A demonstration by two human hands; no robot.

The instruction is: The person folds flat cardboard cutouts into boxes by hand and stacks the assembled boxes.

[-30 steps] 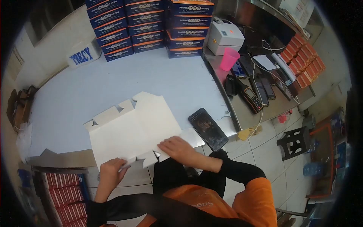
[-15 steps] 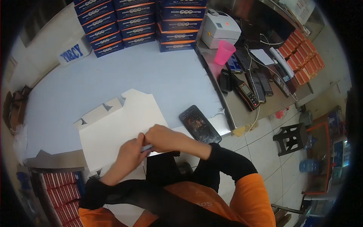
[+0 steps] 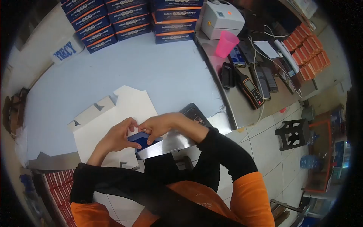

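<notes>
An unfolded cardboard box blank (image 3: pixel 96 130) lies on the table with its white inner face up, and its far and left flaps are partly raised. At its near right corner a flap is bent up, showing a dark blue outer side. My left hand (image 3: pixel 118 137) is curved around that flap, thumb on the blue side and fingers behind. Closed on the same corner, my right hand (image 3: pixel 155 128) presses its thumb down on the blue part. A phone (image 3: pixel 194 112) lies just beyond my right wrist, partly hidden by the forearm.
Stacks of dark blue printed boxes (image 3: pixel 174 26) stand at the back. On the right side table are a white printer (image 3: pixel 223 20), a pink cup (image 3: pixel 227 43), a handheld meter (image 3: pixel 249 87) and several phones. A black stool (image 3: pixel 291 134) stands on the floor.
The near right flap has been bent up, so its blue side now shows. My hands have shifted slightly left, and my left fingers have spread from a tight grip. The camera view has shifted.
</notes>
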